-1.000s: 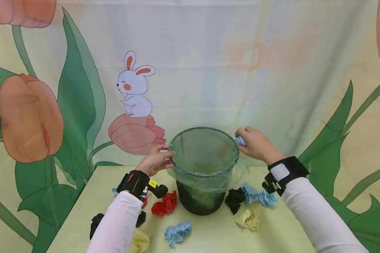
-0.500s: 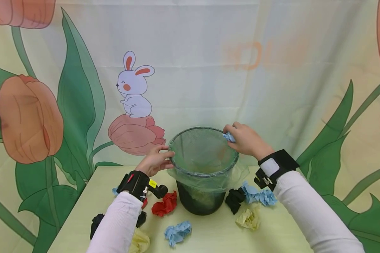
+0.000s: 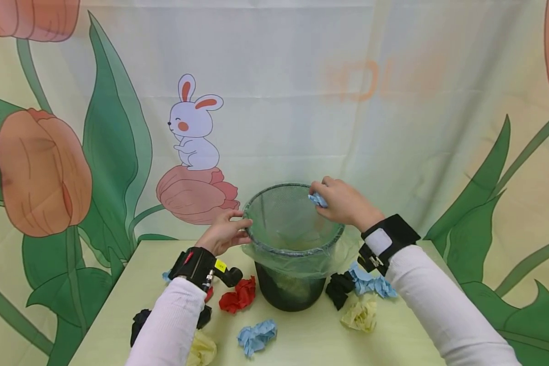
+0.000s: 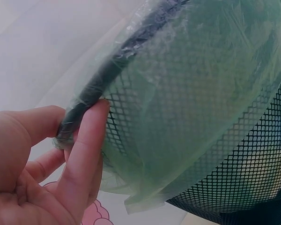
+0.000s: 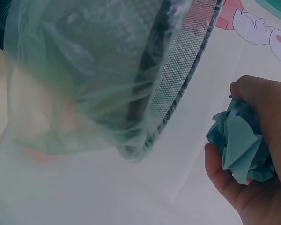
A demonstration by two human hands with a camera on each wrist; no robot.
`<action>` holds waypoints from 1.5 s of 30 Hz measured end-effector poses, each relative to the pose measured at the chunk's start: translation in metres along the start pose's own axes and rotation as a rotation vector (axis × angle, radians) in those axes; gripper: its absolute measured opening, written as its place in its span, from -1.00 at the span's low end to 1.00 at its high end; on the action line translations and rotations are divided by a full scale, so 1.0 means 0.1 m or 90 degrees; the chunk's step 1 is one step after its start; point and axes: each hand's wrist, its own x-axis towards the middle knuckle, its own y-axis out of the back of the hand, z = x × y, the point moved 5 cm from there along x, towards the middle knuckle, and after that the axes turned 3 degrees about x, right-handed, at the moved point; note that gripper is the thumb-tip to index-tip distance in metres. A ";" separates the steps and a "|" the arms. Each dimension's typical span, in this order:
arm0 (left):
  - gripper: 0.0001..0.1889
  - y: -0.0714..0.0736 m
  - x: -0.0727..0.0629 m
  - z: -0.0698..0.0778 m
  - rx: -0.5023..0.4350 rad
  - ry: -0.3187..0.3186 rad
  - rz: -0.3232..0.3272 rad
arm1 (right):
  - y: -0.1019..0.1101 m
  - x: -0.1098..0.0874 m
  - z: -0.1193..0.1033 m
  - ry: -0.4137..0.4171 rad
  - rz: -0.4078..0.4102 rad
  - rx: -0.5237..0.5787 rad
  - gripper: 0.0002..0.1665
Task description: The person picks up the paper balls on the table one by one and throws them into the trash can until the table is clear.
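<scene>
A black mesh trash can (image 3: 288,292) stands on the table, lined with a thin green plastic bag (image 3: 283,262) folded over its rim. My left hand (image 3: 224,231) grips the rim at the left; in the left wrist view the thumb and fingers (image 4: 86,145) pinch the dark rim and the bag film. Over the right part of the can's mouth, my right hand (image 3: 345,203) holds a crumpled ball of blue paper (image 3: 317,199). The right wrist view shows this blue paper (image 5: 243,143) between thumb and curled fingers, above the rim.
Crumpled papers lie around the can: red (image 3: 239,296) at left, blue (image 3: 256,337) in front, black (image 3: 339,288) and yellow (image 3: 360,315) at right, with more blue (image 3: 375,282) behind. Another yellow one (image 3: 201,349) lies by the left sleeve. A printed curtain (image 3: 283,101) hangs behind the table (image 3: 311,345).
My right hand has moved left with the blue paper, from beyond the can's right rim to over its mouth. The left hand has stayed on the rim.
</scene>
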 end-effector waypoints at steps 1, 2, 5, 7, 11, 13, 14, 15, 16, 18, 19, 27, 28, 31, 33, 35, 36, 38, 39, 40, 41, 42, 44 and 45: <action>-0.43 0.00 0.00 0.00 0.001 -0.002 -0.001 | 0.00 0.01 -0.02 0.002 0.001 0.001 -0.70; -0.43 0.00 0.01 0.00 0.001 -0.003 -0.001 | 0.00 0.02 -0.04 0.005 0.003 0.003 -0.70; -0.44 0.01 0.02 -0.01 0.001 -0.005 -0.001 | -0.01 0.04 -0.09 0.015 0.003 0.007 -0.69; -0.43 0.01 0.02 -0.01 0.001 -0.006 -0.001 | -0.03 0.06 -0.12 0.022 0.001 0.008 -0.68; -0.44 0.01 0.00 -0.01 0.000 -0.006 -0.001 | -0.06 0.06 -0.14 0.029 -0.004 0.005 -0.66; -0.44 0.00 0.00 0.00 0.001 -0.007 -0.001 | -0.07 0.06 -0.15 0.027 -0.003 0.004 -0.65; -0.44 0.00 0.00 0.00 0.002 -0.008 -0.003 | -0.07 0.06 -0.15 0.025 -0.003 0.006 -0.64; -0.44 0.00 0.00 0.00 0.002 -0.008 -0.004 | -0.07 0.06 -0.15 0.022 -0.001 0.009 -0.64; -0.44 -0.01 0.00 0.00 0.002 -0.009 -0.005 | -0.07 0.06 -0.15 0.021 0.000 0.012 -0.63; -0.43 -0.01 0.00 0.00 0.002 -0.010 -0.007 | -0.07 0.05 -0.15 0.017 0.000 0.018 -0.61; -0.43 -0.01 0.00 0.00 0.001 -0.011 -0.008 | -0.07 0.05 -0.15 0.015 0.000 0.022 -0.60; -0.45 -0.01 0.00 -0.01 0.000 -0.014 -0.009 | -0.09 0.04 -0.17 0.006 -0.019 0.036 -0.45; -0.45 -0.01 0.00 -0.01 0.001 -0.014 -0.009 | -0.09 0.04 -0.17 0.005 -0.021 0.037 -0.43; -0.44 -0.01 0.00 0.00 0.001 -0.014 -0.009 | -0.10 0.04 -0.17 0.000 -0.028 0.039 -0.41; -0.44 -0.01 0.00 0.00 0.001 -0.014 -0.009 | -0.10 0.03 -0.17 -0.002 -0.028 0.039 -0.40; -0.44 -0.01 0.00 0.00 0.001 -0.014 -0.010 | -0.10 0.03 -0.17 -0.002 -0.030 0.039 -0.39; -0.43 -0.01 0.01 0.00 0.000 -0.014 -0.010 | -0.10 0.03 -0.16 -0.003 -0.032 0.041 -0.39; -0.43 -0.01 0.01 0.00 0.001 -0.015 -0.011 | -0.11 0.03 -0.16 -0.005 -0.033 0.046 -0.38; -0.42 -0.01 0.01 0.00 0.002 -0.015 -0.011 | -0.11 0.03 -0.15 -0.007 -0.035 0.048 -0.38; -0.42 -0.01 0.01 0.00 0.003 -0.016 -0.010 | -0.12 0.03 -0.15 -0.009 -0.037 0.050 -0.37; -0.42 0.00 0.01 -0.01 0.004 -0.016 -0.010 | -0.12 0.03 -0.15 -0.011 -0.037 0.051 -0.37; -0.42 0.00 0.01 -0.01 0.004 -0.017 -0.010 | -0.12 0.03 -0.15 -0.013 -0.037 0.053 -0.37; -0.43 -0.01 0.00 0.00 0.006 -0.018 -0.010 | -0.12 0.02 -0.15 -0.014 -0.035 0.056 -0.37; -0.43 -0.01 0.00 0.00 0.005 -0.019 -0.010 | -0.11 0.02 -0.15 -0.015 -0.036 0.057 -0.37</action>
